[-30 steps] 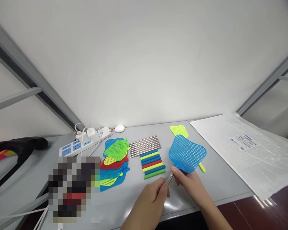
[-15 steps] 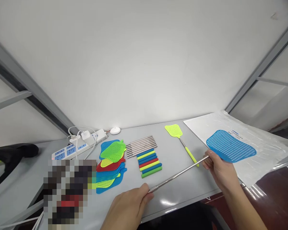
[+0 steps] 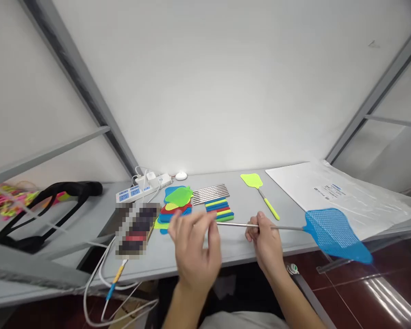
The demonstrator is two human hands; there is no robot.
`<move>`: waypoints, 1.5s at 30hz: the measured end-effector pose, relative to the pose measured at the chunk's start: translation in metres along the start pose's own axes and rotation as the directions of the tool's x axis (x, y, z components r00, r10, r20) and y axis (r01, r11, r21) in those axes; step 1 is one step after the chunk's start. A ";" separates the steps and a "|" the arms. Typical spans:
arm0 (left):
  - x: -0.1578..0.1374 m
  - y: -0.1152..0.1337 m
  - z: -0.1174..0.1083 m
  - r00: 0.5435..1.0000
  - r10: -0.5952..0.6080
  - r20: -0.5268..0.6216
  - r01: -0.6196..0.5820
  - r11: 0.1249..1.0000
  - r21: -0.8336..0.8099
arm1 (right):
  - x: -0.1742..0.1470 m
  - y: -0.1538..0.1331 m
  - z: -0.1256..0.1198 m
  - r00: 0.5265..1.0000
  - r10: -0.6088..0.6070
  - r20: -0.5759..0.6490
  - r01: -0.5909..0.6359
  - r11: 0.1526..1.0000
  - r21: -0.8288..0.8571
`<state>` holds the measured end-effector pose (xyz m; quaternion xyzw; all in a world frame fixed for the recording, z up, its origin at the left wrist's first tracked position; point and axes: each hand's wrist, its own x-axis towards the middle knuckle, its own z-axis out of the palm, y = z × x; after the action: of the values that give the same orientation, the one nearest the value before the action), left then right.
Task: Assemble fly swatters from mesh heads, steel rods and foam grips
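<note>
My right hand (image 3: 266, 237) is closed round the metal rod of a fly swatter with a blue mesh head (image 3: 337, 233). The head points right, past the front part of the table. At the rod's left end is my left hand (image 3: 196, 244), slightly blurred, its fingers apart and half curled; the rod tip lies by the thumb and forefinger. Beyond the hands lies a row of coloured handles (image 3: 219, 211), with bare metal rods (image 3: 210, 194) behind it. Loose swatter heads (image 3: 180, 197) overlap on the left, partly hidden by my left hand. A yellow-green swatter (image 3: 251, 180) with its handle lies farther right.
A white plastic package (image 3: 315, 183) covers the right end of the table (image 3: 239, 249). On the left are a power strip (image 3: 137, 193) with cables, a blurred-out object (image 3: 139, 228) and a black frame-like thing (image 3: 48, 196). A small white case (image 3: 181, 176) sits near the wall.
The blue swatter has turned more level and lower, its head now over the table's front right. My right hand slid along the rod, away from the head. My left hand's fingers have spread. The view shifted left.
</note>
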<state>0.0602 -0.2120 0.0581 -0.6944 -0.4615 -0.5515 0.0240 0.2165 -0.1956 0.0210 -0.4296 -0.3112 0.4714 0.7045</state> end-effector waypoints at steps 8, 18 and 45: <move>-0.089 0.014 0.041 0.817 -0.413 0.403 0.568 0.448 -0.690 | -0.050 0.008 -0.014 1.000 0.003 0.002 -0.003 0.999 0.047; -0.034 -0.015 -0.028 0.646 -0.759 0.087 0.382 0.222 -0.897 | -0.016 -0.047 -0.092 0.919 -0.255 -0.301 0.287 0.956 0.066; -0.027 -0.001 -0.026 0.644 -0.761 0.080 0.422 0.266 -0.867 | -0.039 -0.032 -0.061 0.955 -0.235 -0.180 0.225 0.972 -0.071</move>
<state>0.0411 -0.2415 0.0464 -0.2741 -0.3590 -0.7787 -0.4354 0.2666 -0.2573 0.0218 -0.4503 -0.3032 0.3358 0.7698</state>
